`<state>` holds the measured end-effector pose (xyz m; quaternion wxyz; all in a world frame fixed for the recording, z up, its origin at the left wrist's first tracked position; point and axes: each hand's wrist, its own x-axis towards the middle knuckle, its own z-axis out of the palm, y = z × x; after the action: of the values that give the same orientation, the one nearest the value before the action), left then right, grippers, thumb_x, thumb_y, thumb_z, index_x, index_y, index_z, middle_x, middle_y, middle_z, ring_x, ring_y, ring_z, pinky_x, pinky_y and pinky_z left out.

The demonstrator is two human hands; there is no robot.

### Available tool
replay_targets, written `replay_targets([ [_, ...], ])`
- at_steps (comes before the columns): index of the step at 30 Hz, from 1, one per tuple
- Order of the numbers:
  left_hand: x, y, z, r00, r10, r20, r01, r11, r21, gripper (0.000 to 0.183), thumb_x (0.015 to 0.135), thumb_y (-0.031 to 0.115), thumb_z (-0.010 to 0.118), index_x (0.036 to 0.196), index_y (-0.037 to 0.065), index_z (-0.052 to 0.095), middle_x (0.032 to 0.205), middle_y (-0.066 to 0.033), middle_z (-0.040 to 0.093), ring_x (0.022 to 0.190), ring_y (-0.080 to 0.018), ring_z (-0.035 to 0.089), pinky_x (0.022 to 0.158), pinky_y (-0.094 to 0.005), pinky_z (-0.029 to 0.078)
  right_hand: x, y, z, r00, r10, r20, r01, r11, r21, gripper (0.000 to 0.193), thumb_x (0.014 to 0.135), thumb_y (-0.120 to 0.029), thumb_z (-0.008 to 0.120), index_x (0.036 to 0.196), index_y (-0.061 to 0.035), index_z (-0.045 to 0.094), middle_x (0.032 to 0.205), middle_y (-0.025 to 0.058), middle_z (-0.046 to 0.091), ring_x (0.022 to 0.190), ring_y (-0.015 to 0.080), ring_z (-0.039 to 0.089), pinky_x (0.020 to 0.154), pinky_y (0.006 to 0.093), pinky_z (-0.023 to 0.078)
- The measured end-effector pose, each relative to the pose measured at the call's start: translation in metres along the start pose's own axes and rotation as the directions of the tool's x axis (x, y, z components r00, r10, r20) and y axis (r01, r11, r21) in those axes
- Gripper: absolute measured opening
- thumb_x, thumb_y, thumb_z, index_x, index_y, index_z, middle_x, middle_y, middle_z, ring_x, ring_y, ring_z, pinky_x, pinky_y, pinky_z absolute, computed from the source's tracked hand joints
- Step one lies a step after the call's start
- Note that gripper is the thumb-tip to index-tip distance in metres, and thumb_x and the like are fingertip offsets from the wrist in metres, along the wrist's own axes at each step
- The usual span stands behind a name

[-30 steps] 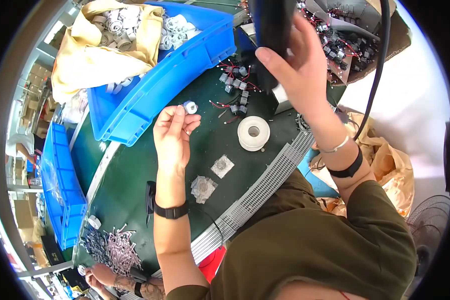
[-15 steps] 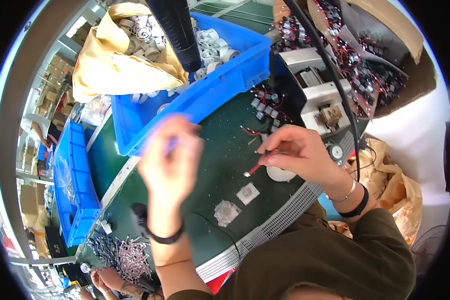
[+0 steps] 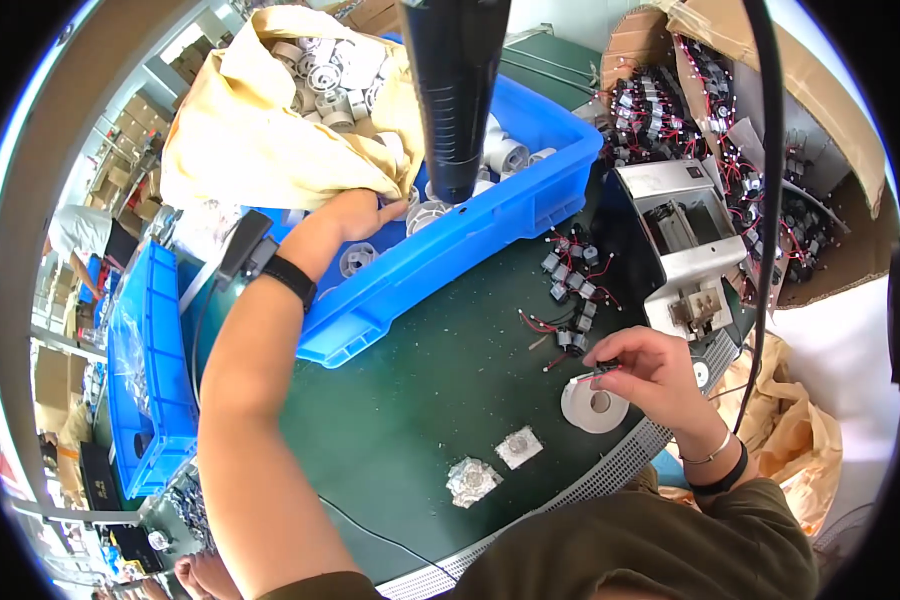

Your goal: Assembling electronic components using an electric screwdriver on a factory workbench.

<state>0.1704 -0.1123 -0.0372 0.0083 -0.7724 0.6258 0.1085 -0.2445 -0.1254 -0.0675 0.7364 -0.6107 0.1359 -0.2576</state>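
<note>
My left hand [image 3: 358, 214] reaches into the blue plastic bin [image 3: 450, 240], at the edge of the tan bag. A stretched finger shows beside white round plastic parts [image 3: 428, 217]; the other fingers are largely hidden. Between the thumb and fingers of my right hand [image 3: 652, 375], a small motor with red and black wires [image 3: 604, 368] is pinched. Just below it lies a flat white ring [image 3: 595, 406] on the green table. Several more small wired motors [image 3: 570, 275] lie loose beyond the right hand.
A tan bag [image 3: 220, 130] of white parts rests on the bin. A dark cylindrical tool [image 3: 455, 120] hangs above. Right are a metal device [image 3: 680, 230] and a carton of motors [image 3: 850, 240]. Two pale lumpy blocks [image 3: 472, 482] [image 3: 519, 447] sit near the edge. Another person's hand [image 3: 208, 575] shows lower left.
My left hand has moved forward into the blue bin. My right hand keeps its pinch, and the held piece has turned so its dark motor body shows. The whole view has shifted.
</note>
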Motion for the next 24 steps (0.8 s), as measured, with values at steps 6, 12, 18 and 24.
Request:
replay_targets([
  [6,0.019,0.020,0.013,0.949,-0.219,-0.226,0.167,0.959,-0.228,0.061,0.081,0.050,0.058,0.106,-0.006,0.058,0.102,-0.0261,0.061,0.095,-0.0370,0.059,0.084,-0.0385,0.045,0.001,0.003,0.001,0.999,0.036,0.012,-0.036,0.999,0.015,0.022,0.079,0.007,0.061,0.100,0.0045,0.056,0.096,0.0136,0.061,0.075,0.0135,0.062,0.063,0.0236,0.052],
  [12,0.019,-0.005,0.031,0.931,-0.350,-0.104,0.260,0.835,-0.484,0.056,0.074,0.038,0.069,0.107,-0.006,0.057,0.096,-0.0177,0.062,0.072,-0.0202,0.062,0.056,-0.0316,0.051,-0.003,0.005,0.005,0.998,0.029,-0.049,-0.029,1.000,0.004,0.023,0.078,0.009,0.061,0.099,0.0052,0.055,0.096,0.0155,0.061,0.085,0.0179,0.062,0.074,0.0287,0.054],
  [18,-0.016,0.002,-0.003,0.991,0.003,-0.133,0.018,0.988,0.154,0.060,0.067,0.035,0.069,0.110,-0.006,0.057,0.105,-0.0243,0.061,0.097,-0.0341,0.059,0.084,-0.0373,0.047,-0.005,-0.002,0.005,0.995,-0.080,-0.054,0.081,0.997,0.021,0.022,0.079,0.007,0.062,0.100,0.0050,0.056,0.094,0.0101,0.060,0.080,0.0110,0.060,0.063,0.0223,0.052],
  [24,-0.097,0.041,-0.067,0.984,-0.138,-0.115,0.063,0.866,-0.496,0.054,0.081,0.024,0.060,0.127,0.000,0.046,0.106,-0.0129,0.060,0.088,-0.0168,0.058,0.066,-0.0282,0.051,-0.012,-0.011,-0.007,0.980,-0.142,-0.138,0.111,0.971,-0.211,0.021,0.079,0.002,0.063,0.099,0.0049,0.060,0.094,0.0077,0.060,0.081,0.0115,0.058,0.070,0.0230,0.047],
])
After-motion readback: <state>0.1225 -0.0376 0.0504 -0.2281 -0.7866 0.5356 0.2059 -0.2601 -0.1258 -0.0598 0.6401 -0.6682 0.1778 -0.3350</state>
